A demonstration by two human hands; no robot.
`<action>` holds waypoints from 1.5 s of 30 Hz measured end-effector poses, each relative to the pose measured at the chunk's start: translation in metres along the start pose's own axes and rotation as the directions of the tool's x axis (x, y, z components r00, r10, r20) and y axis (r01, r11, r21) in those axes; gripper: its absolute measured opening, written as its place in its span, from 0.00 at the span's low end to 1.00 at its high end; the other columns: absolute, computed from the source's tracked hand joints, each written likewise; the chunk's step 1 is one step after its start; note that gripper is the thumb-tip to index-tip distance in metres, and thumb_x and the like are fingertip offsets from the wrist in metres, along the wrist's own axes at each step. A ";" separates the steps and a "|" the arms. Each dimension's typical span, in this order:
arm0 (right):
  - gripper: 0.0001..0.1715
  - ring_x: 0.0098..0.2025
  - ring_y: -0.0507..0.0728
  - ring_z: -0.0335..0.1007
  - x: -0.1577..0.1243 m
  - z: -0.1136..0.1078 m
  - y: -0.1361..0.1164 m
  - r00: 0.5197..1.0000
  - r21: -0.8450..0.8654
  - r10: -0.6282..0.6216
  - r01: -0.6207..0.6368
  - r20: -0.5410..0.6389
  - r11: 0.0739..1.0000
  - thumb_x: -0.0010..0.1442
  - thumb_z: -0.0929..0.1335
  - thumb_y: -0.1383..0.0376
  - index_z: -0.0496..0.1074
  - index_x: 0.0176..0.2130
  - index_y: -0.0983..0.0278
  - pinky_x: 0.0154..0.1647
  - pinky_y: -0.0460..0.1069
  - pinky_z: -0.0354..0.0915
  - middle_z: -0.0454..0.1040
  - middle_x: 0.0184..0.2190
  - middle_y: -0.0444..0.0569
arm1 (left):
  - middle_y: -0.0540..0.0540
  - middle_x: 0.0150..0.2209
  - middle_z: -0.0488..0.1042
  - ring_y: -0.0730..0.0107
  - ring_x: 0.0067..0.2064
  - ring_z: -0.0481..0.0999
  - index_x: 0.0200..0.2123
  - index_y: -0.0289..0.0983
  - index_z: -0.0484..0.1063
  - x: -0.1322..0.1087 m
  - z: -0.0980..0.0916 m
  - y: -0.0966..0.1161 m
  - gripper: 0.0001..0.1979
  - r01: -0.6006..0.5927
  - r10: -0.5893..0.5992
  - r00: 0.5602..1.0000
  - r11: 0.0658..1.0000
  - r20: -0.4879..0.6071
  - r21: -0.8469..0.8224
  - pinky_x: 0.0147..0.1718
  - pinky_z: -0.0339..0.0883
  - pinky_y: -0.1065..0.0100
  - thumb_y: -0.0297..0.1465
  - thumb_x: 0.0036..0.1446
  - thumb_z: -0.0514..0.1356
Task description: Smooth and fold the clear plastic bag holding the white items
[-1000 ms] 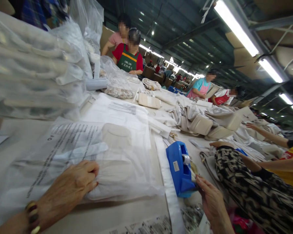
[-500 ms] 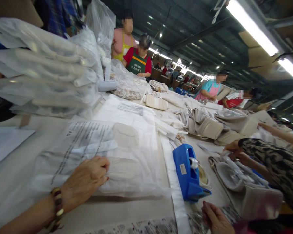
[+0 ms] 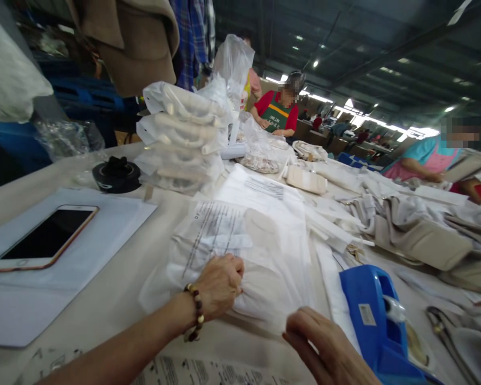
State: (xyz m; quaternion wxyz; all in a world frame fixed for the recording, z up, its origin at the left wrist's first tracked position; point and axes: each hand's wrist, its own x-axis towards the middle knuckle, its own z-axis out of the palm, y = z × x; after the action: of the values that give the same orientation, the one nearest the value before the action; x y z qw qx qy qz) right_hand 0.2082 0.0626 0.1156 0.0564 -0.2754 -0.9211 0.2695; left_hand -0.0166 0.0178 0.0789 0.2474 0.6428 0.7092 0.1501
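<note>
A clear plastic bag [image 3: 208, 240] with printed text lies flat on the table, with a beige item [image 3: 262, 227] inside it. My left hand [image 3: 221, 283], a beaded bracelet on its wrist, presses on the bag with curled fingers gripping its film. My right hand [image 3: 324, 342] is just right of the bag's near corner, fingers bent and tips drawn together. Whatever is between those fingertips is too small to make out. Beside this hand stands a blue tape dispenser [image 3: 371, 315] with a roll in it.
A phone [image 3: 44, 238] rests on white sheets [image 3: 84, 289] at left. Behind are a black round object [image 3: 116, 175] and a stack of bagged items [image 3: 180, 133]. Beige bags [image 3: 425, 240] pile up at right. Co-workers [image 3: 276, 112] stand across the table.
My view has swung left, bringing the phone into sight. My right hand has moved from beside the tape dispenser toward the plastic bag. My left hand stays on the bag.
</note>
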 end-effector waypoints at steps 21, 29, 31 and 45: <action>0.09 0.38 0.56 0.72 0.049 0.042 0.027 0.844 -0.429 -0.306 0.102 -0.439 0.897 0.62 0.61 0.63 0.68 0.39 0.65 0.37 0.49 0.66 0.76 0.34 0.51 | 0.51 0.37 0.71 0.65 0.41 0.67 0.31 0.35 0.66 0.002 0.003 -0.003 0.06 -0.024 0.024 1.000 1.000 0.013 0.006 0.43 0.54 0.62 0.28 0.52 0.62; 0.32 0.56 0.68 0.62 0.031 0.118 0.026 0.799 -0.777 -0.519 0.109 -0.302 0.620 0.60 0.62 0.56 0.62 0.54 0.77 0.53 0.63 0.58 0.66 0.55 0.64 | 0.46 0.43 0.71 0.61 0.47 0.66 0.32 0.33 0.69 -0.015 -0.011 -0.004 0.01 -0.215 0.208 0.976 0.964 0.058 0.159 0.48 0.57 0.58 0.25 0.54 0.57; 0.33 0.58 0.68 0.60 0.031 0.118 0.032 0.809 -0.778 -0.514 0.116 -0.287 0.618 0.59 0.63 0.56 0.60 0.56 0.77 0.54 0.63 0.57 0.64 0.56 0.64 | 0.43 0.45 0.70 0.61 0.48 0.66 0.34 0.32 0.69 -0.033 -0.015 -0.011 0.06 -0.293 0.290 0.956 0.923 0.046 0.249 0.49 0.58 0.61 0.21 0.51 0.56; 0.40 0.63 0.67 0.51 0.032 0.121 0.044 0.773 -0.711 -0.534 0.157 -0.344 0.685 0.57 0.63 0.65 0.45 0.63 0.78 0.58 0.61 0.52 0.63 0.57 0.65 | 0.49 0.30 0.69 0.70 0.33 0.65 0.28 0.35 0.65 -0.109 -0.038 -0.071 0.13 -0.246 0.391 0.808 0.903 -0.440 0.352 0.37 0.54 0.66 0.21 0.62 0.45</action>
State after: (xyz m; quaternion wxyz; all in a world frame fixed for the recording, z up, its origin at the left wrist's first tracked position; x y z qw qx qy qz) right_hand 0.1719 0.0545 -0.0115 0.2598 -0.1530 -0.9386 -0.1675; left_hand -0.0906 -0.0948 0.0900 -0.0669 0.7204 0.6434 0.2502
